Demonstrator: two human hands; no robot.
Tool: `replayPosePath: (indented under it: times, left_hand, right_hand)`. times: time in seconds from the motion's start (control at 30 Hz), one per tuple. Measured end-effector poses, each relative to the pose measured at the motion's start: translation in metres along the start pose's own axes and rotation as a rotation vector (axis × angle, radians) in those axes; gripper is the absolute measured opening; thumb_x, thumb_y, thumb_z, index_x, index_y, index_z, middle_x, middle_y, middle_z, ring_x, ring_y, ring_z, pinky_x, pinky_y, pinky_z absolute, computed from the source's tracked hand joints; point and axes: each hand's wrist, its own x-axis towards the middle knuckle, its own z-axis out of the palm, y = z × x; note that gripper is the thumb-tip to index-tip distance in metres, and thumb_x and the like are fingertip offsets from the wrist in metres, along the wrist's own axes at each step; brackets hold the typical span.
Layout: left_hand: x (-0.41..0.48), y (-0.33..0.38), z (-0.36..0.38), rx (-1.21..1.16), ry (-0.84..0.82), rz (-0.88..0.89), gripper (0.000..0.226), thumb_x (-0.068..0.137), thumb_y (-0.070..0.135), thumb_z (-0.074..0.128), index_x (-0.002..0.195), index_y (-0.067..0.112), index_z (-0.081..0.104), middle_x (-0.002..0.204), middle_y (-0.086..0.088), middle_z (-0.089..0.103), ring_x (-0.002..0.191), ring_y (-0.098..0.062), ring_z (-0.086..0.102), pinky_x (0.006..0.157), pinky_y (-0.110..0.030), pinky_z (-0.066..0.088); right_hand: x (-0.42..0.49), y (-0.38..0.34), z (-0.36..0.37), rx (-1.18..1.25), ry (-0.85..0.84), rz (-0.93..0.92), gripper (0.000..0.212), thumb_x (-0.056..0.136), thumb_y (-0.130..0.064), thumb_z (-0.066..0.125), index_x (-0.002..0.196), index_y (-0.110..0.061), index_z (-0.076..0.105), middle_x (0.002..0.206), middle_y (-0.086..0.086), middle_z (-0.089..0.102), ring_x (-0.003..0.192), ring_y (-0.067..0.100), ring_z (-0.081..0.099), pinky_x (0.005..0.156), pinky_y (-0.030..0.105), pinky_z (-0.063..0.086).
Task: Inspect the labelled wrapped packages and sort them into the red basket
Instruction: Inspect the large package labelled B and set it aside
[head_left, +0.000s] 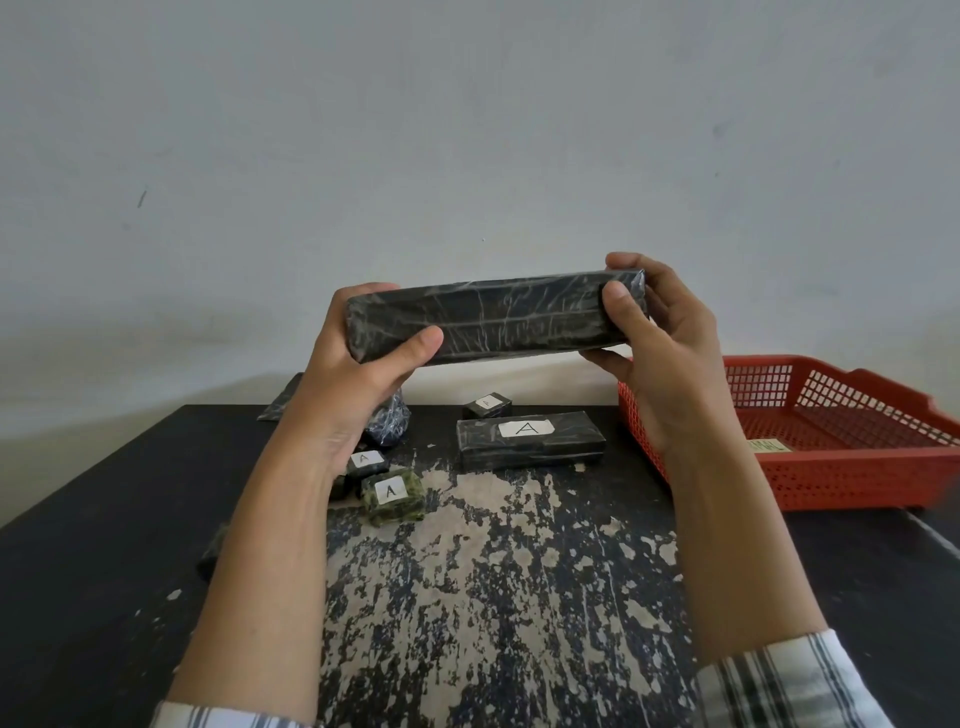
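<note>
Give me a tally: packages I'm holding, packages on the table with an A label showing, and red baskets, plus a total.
Held package, gripped by left hand and right hand: 1
On the table, showing an A: 4 (long package, far small package, near small package, greenish package)
Red basket: 1
Total: 6

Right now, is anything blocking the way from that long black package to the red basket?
Nothing visible does. The left hand and right hand hold the long package in the air; the red basket sits open-topped beside the right hand.
</note>
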Motion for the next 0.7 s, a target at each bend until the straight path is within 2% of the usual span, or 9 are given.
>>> replayPosePath:
  times: [0.1,0.2,0.3,0.37,0.43,0.5,0.57,0.6,0.7]
  left_hand:
    - [0.000,0.000,0.002,0.005,0.015,-0.001,0.064,0.060,0.029,0.091,0.115,0.029,0.058,0.117,-0.003,0.071,0.118,-0.026,0.069,0.103,-0.042,0.056]
    - [0.001,-0.002,0.001,0.048,0.011,0.003,0.066,0.064,0.025,0.092,0.121,0.030,0.057,0.117,0.000,0.071,0.119,-0.026,0.068,0.110,-0.052,0.050]
    - [0.003,0.000,-0.002,0.007,-0.014,-0.061,0.108,0.047,0.057,0.097,0.140,0.032,0.050,0.137,-0.004,0.064,0.130,-0.023,0.061,0.117,-0.047,0.043]
    - [0.000,0.005,-0.003,-0.007,-0.038,-0.116,0.124,0.043,0.083,0.082,0.150,0.033,0.043,0.148,-0.005,0.056,0.137,-0.023,0.054,0.116,-0.046,0.042]
    - [-0.004,0.011,-0.002,0.030,-0.051,-0.175,0.108,0.059,0.090,0.059,0.149,0.030,0.047,0.138,-0.004,0.065,0.129,-0.023,0.062,0.106,-0.042,0.052]
    - [-0.005,0.012,0.001,0.050,-0.042,-0.236,0.088,0.071,0.082,0.049,0.139,0.026,0.058,0.121,-0.005,0.075,0.112,-0.023,0.073,0.091,-0.038,0.061]
    - [-0.003,0.009,0.003,0.005,-0.019,-0.258,0.073,0.075,0.067,0.061,0.127,0.017,0.063,0.103,-0.003,0.078,0.096,-0.019,0.077,0.074,-0.031,0.063]
    - [-0.003,0.010,0.004,-0.040,0.005,-0.249,0.067,0.074,0.058,0.068,0.124,0.014,0.064,0.097,-0.002,0.077,0.092,-0.017,0.076,0.069,-0.028,0.063]
    - [-0.001,0.008,0.004,-0.122,0.072,-0.198,0.064,0.075,0.043,0.075,0.130,0.012,0.063,0.100,-0.002,0.076,0.092,-0.015,0.075,0.066,-0.027,0.061]
  right_hand:
    - [-0.001,0.001,0.000,-0.126,-0.050,-0.029,0.046,0.084,-0.034,0.085,0.124,-0.033,0.062,0.119,0.001,0.071,0.108,0.017,0.073,0.099,0.048,0.060]
    - [-0.002,0.003,0.001,-0.248,-0.035,-0.090,0.060,0.075,-0.029,0.093,0.123,-0.032,0.057,0.119,0.000,0.069,0.103,0.015,0.073,0.097,0.042,0.060]
    - [0.000,0.007,-0.001,-0.255,-0.029,-0.123,0.060,0.073,-0.024,0.095,0.117,-0.031,0.056,0.119,-0.001,0.066,0.105,0.015,0.071,0.096,0.041,0.059]
    - [0.000,0.010,-0.002,-0.239,-0.042,-0.142,0.061,0.071,-0.018,0.095,0.115,-0.027,0.053,0.115,-0.007,0.065,0.102,0.004,0.069,0.090,0.033,0.060]
    - [0.000,0.012,-0.003,-0.207,-0.061,-0.160,0.063,0.070,-0.009,0.094,0.113,-0.023,0.050,0.114,-0.012,0.063,0.100,-0.007,0.068,0.086,0.025,0.058]
    - [0.002,0.015,-0.004,-0.220,-0.071,-0.187,0.066,0.068,-0.015,0.097,0.111,-0.031,0.049,0.128,-0.003,0.061,0.115,0.004,0.067,0.096,0.036,0.059]
    - [0.001,0.013,-0.002,-0.243,-0.099,-0.207,0.065,0.063,-0.028,0.096,0.105,-0.043,0.049,0.139,0.005,0.056,0.125,0.021,0.064,0.102,0.048,0.056]
    - [0.002,0.014,-0.002,-0.243,-0.114,-0.204,0.066,0.062,-0.028,0.096,0.106,-0.043,0.049,0.139,0.007,0.055,0.125,0.022,0.063,0.101,0.048,0.057]
    - [0.001,0.014,0.000,-0.268,-0.133,-0.163,0.081,0.070,-0.009,0.094,0.130,-0.032,0.046,0.136,-0.003,0.054,0.118,0.003,0.061,0.104,0.033,0.056]
